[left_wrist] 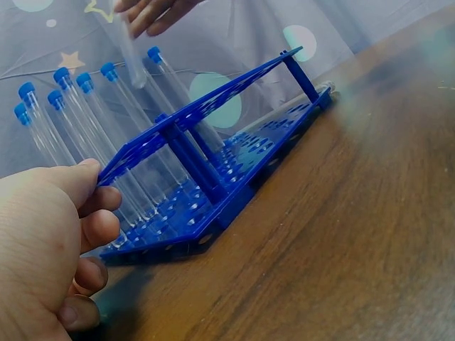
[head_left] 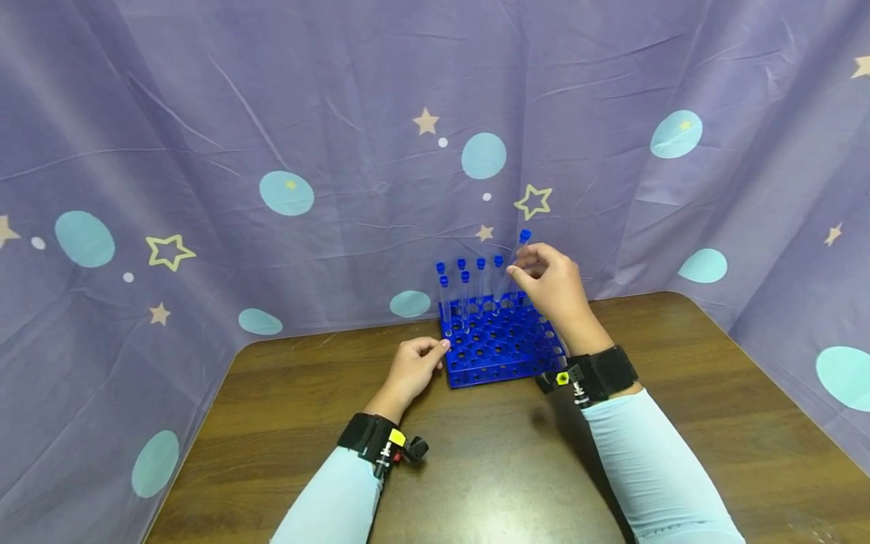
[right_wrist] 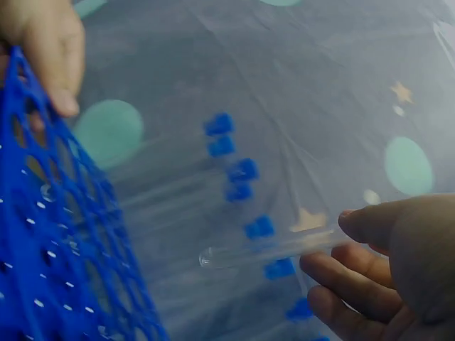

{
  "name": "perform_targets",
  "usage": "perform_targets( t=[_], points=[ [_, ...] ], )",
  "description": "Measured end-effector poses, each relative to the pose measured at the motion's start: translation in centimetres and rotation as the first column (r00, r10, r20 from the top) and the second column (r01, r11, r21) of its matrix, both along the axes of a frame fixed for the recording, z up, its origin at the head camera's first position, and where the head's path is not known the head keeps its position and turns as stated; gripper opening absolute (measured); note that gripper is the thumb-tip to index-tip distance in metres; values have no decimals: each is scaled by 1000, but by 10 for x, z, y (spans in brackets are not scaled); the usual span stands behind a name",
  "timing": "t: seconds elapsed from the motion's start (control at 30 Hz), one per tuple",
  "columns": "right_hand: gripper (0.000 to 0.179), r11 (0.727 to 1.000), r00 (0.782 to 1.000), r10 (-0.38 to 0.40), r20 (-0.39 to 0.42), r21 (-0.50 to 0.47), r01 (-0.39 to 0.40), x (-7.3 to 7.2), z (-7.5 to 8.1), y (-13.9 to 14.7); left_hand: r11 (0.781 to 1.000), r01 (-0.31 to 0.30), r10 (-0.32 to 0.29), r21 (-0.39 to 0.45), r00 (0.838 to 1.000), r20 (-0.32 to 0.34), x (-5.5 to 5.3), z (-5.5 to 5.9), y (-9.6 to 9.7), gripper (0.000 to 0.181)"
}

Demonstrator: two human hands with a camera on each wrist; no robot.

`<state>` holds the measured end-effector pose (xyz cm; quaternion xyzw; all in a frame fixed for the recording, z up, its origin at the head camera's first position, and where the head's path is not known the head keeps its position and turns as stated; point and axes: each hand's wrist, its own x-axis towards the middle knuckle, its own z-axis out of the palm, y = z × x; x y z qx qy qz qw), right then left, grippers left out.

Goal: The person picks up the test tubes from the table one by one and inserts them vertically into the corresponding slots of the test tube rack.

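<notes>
A blue test tube rack [head_left: 503, 344] with rows of round holes stands on the table. My left hand [head_left: 413, 366] grips its near left corner, thumb on the upper plate [left_wrist: 153, 138] and fingers curled beneath. Several clear test tubes with blue caps [head_left: 465, 276] stand upright along the rack's left and back rows. Above the back right of the rack, my right hand [head_left: 553, 287] pinches another clear test tube [right_wrist: 270, 249] between thumb and fingers. Its blue cap [head_left: 525, 236] points up, and its rounded bottom hangs above the upper plate in the left wrist view.
The rack sits near the back edge of the brown wooden table [head_left: 476, 461]. Close behind hangs a purple curtain [head_left: 367, 136] with stars and pale blue spots. A clear tube-like piece [left_wrist: 327, 88] shows low at the rack's far end.
</notes>
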<state>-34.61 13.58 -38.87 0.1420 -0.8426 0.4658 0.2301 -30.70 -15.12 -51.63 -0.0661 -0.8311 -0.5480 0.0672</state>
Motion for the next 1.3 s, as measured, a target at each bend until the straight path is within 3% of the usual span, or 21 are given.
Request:
perform_targets(
  t=[0.2, 0.6, 0.83, 1.3],
  points=[
    [32, 998, 999, 43, 30, 37, -44, 0, -16, -22, 1000, 6, -6, 13, 1000, 3, -1, -2, 0, 26],
    [30, 987, 999, 11, 44, 157, -18, -9, -47, -40, 1000, 12, -11, 6, 1000, -21, -1, -1, 0, 28],
    [29, 982, 994, 20, 106, 183, -39, -11, -53, -45, 1000, 9, -9, -8, 1000, -14, 0, -1, 0, 28],
    [32, 976, 995, 0, 104, 215, -22, -14, -62, -53, 999, 12, -13, -30, 1000, -9, 1, 1, -1, 31]
  ],
)
